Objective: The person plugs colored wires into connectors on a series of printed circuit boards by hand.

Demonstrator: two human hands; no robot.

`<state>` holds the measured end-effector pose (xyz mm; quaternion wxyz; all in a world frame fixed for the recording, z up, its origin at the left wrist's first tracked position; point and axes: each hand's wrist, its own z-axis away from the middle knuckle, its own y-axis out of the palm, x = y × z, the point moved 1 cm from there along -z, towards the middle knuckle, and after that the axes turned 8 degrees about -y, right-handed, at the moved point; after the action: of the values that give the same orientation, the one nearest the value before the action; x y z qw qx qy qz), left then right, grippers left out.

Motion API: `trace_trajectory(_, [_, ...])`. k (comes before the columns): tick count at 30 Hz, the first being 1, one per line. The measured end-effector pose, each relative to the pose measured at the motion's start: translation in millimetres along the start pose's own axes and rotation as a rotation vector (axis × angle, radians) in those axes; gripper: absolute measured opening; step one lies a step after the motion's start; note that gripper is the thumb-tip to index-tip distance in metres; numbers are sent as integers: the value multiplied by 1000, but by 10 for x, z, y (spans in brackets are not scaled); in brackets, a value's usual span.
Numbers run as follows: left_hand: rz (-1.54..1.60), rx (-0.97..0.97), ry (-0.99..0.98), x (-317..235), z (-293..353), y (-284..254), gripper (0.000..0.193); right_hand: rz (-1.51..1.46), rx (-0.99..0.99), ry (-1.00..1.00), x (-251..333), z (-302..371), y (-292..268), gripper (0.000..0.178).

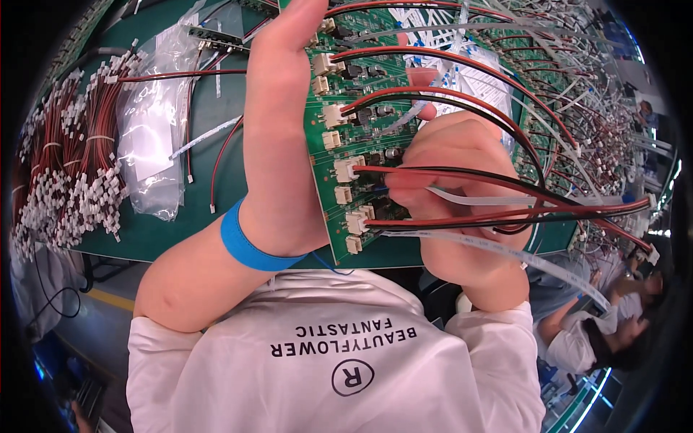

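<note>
The left hand (281,126) was grasping a green circuit board (361,133), with its thumb along the left side and some fingertips peeking out past the far side. The board was held up over the counter (180,234), close to the middle of its front edge. The right hand (465,169) was closed in a pinch on a white flat cable (480,199) at the right side of the board (the very tip was hidden behind the fingers, so I cannot tell if it was in its slot).

Red and black wires (592,211) ran from big white sockets (348,170) on the board, over the right hand and off to the right. The small white sockets (343,195) beside them had no wires that I could see.

My guess is that the step in hand was fixing the flat cable to the board. The next move called for a steady left hand, a straight cable end and a soft push, with the loose wires kept out of the way. A hard or crooked push could have bent the cable.

Near the left edge of the counter lay bunches of wires (101,144), with a clear plastic bag (151,191) just beside them.
</note>
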<state>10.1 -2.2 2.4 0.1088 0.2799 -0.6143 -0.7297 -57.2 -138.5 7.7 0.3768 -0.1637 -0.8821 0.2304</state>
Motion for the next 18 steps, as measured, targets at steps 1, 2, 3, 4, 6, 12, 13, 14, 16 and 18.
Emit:
trace_trajectory(1, [-13,-10,4,4,-12,-3,64,-57,-37,-7,8,-8,7,14])
trace_trajectory(2, [-25,-20,8,7,-26,-7,63,-114,-74,-13,10,-14,7,15])
trace_trajectory(3, [-38,-34,15,9,-34,-11,62,-117,-73,-12,2,-19,3,15])
trace_trajectory(4, [-52,-47,21,9,-44,-18,61,-83,-43,-36,-9,-22,-5,14])
trace_trajectory(6, [-79,-73,34,9,-62,-23,58,-52,-12,-60,-18,-22,-9,14])
trace_trajectory(12, [-29,10,-2,-9,-62,-61,60,9,12,-9,-46,8,-20,14])
trace_trajectory(13, [-18,29,-12,-9,-67,-67,60,8,-10,-30,-53,7,-13,14])
trace_trajectory(14, [-7,47,-22,-9,-71,-72,60,8,-32,-52,-58,10,-9,15])
trace_trajectory(16, [12,84,-37,-18,-74,-74,61,12,-30,-55,-69,18,-2,15])
trace_trajectory(18, [29,119,-49,-29,-58,-70,61,13,-26,-61,-57,9,-3,15])
